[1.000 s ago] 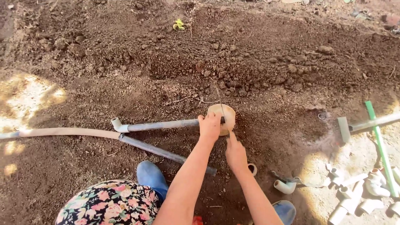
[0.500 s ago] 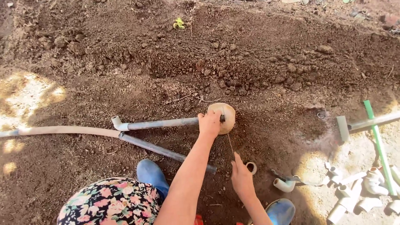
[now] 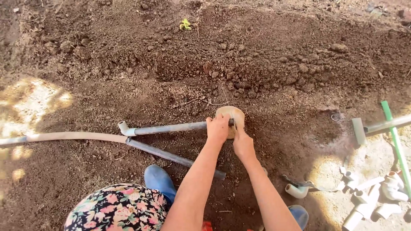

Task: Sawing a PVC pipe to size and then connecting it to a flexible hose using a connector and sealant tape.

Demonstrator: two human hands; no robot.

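The left hand (image 3: 218, 128) wraps the end of a grey pipe (image 3: 171, 127) lying on the soil (image 3: 265, 55). The right hand (image 3: 243, 145) pinches a round tan disc (image 3: 233, 114) at that pipe end, its grip pressed together on the lower edge.

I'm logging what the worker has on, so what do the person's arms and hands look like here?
Both arms are bare from above the elbow down: no sleeves show. The left hand and right hand wear no gloves, and no watch, ring or bracelet is visible. Below are a floral-print garment and blue boots.
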